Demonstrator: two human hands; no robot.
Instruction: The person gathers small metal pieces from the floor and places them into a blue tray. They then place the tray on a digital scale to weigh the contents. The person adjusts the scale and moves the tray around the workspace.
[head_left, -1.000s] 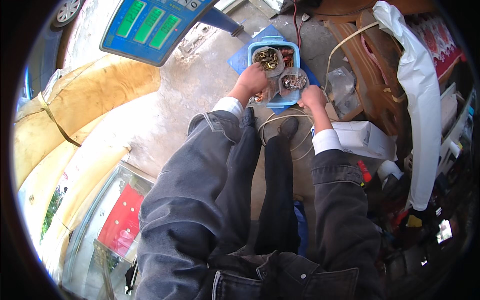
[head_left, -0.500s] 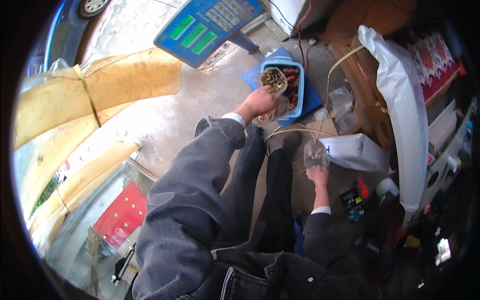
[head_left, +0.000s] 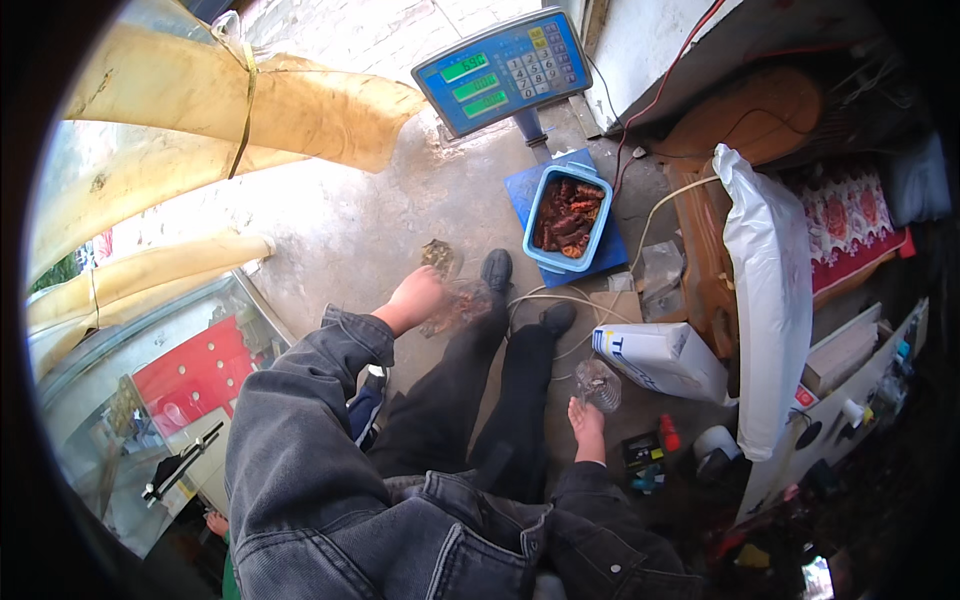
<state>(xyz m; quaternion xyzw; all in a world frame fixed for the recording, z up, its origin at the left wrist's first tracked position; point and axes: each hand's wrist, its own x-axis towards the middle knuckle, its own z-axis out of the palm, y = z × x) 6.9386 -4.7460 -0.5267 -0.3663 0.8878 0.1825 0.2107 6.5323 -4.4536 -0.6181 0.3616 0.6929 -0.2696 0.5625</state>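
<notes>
My left hand (head_left: pixel 415 298) is closed on clear plastic tubs, held over the floor beside my left leg. One tub (head_left: pixel 437 257) has brownish-green pieces in it; the other (head_left: pixel 458 306) shows reddish bits through its clear wall. Low on the right, my right hand (head_left: pixel 588 430) grips a clear ribbed plastic container (head_left: pixel 598 385), its far fingers partly hidden. Ahead of my feet, a light-blue basin (head_left: pixel 556 264) holds dark red-brown pieces and sits on the blue platform (head_left: pixel 517 190) of a scale. Neither hand touches the basin.
The scale's display (head_left: pixel 505 75) stands behind the basin on a post. A white box (head_left: pixel 665 360), cables and a long white plastic sack (head_left: pixel 770 300) lie to the right. A glass case (head_left: pixel 190 370) is at left. Another person's hand (head_left: pixel 216 523) shows at lower left.
My left hand has moved left and back from above the basin, carrying the tubs, so the basin's contents show fully. My right hand keeps its container. The view has shifted.
</notes>
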